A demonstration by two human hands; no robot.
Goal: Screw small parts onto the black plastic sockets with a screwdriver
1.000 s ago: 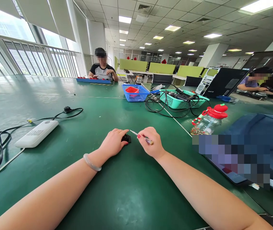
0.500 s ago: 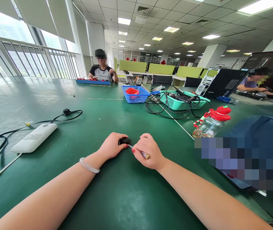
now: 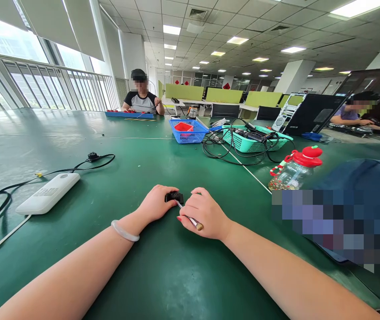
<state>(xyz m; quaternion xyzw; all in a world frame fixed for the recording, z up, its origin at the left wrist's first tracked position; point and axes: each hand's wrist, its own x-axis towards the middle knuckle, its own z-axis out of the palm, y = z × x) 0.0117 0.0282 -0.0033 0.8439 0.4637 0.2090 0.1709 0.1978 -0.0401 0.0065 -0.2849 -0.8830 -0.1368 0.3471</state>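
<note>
Small black part [image 3: 174,196] at frame centre on green table [image 3: 176,275] — left hand [image 3: 156,204] pinching it, right hand [image 3: 205,213] gripping thin screwdriver [image 3: 187,216], tip at part. Risk: tip slips — part skids, finger jabbed.

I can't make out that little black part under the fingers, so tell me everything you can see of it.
The small black part is a dark, boxy piece, apparently plastic; finer detail is too small to read. It sits on the green table. The left hand steadies it from the left, fingertips against it. The right hand holds a thin tool whose light tip points at its near right edge.
</note>
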